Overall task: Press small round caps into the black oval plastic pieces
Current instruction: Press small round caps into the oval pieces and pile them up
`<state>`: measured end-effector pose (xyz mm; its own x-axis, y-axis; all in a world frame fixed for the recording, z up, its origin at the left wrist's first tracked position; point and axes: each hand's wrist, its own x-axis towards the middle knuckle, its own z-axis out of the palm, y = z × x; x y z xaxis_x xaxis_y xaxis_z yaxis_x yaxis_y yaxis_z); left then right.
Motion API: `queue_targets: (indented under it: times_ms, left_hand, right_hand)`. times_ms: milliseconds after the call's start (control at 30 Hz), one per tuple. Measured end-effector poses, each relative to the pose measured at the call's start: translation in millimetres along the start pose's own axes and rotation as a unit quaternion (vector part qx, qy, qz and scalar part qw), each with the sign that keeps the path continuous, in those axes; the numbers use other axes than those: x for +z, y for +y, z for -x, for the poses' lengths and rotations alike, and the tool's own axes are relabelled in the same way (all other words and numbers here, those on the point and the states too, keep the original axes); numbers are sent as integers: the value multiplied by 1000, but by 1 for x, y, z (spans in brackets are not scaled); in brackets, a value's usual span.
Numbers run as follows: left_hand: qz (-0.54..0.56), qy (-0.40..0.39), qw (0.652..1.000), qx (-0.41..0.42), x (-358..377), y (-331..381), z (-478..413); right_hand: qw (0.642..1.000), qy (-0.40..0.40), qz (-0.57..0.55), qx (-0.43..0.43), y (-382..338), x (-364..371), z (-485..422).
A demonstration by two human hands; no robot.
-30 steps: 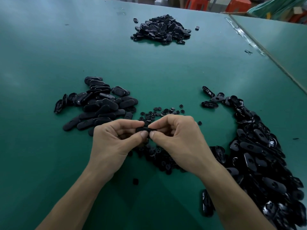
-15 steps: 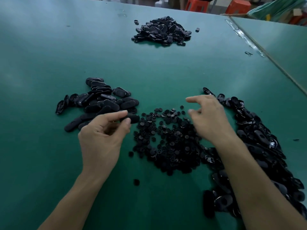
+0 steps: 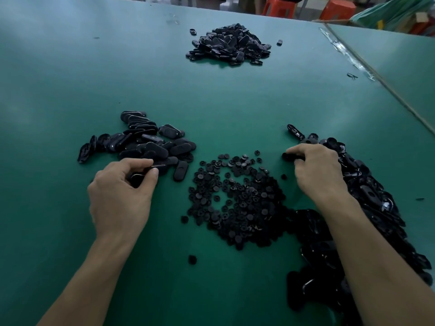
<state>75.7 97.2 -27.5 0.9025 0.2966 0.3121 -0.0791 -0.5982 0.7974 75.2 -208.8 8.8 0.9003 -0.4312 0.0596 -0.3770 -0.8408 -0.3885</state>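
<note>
My left hand rests at the near edge of the left heap of black oval pieces, thumb and fingers curled round one oval piece. Another oval piece lies loose just right of it. My right hand reaches to the upper left end of the long right heap of oval pieces, its fingertips pinching an oval piece there. Between the hands spreads a pile of small round caps.
A third heap of black pieces sits far back on the green table. One stray cap lies near me. A taped seam runs along the right side. Orange stools stand beyond the far edge.
The hands, joined over the caps a second ago, have parted. The left one went to the left heap with the oval piece; the right one swung out to the right heap.
</note>
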Motion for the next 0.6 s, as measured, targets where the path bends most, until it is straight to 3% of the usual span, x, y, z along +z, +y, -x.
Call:
queue_targets:
  times_ms: [133, 267, 433, 600]
  left_hand:
    - [-33, 7, 999, 6, 1, -3, -1]
    - [20, 2, 998, 58, 2, 7, 5]
    - [122, -89, 980, 129, 8, 27, 24]
    - [197, -182, 958, 100, 7, 31, 28]
  right_hand:
    - [998, 46, -37, 2, 3, -2, 2]
    - [988, 61, -137, -36, -8, -2, 12]
    - [929, -81, -358, -53, -36, -2, 40]
    - [860, -215, -452, -101, -55, 4, 66]
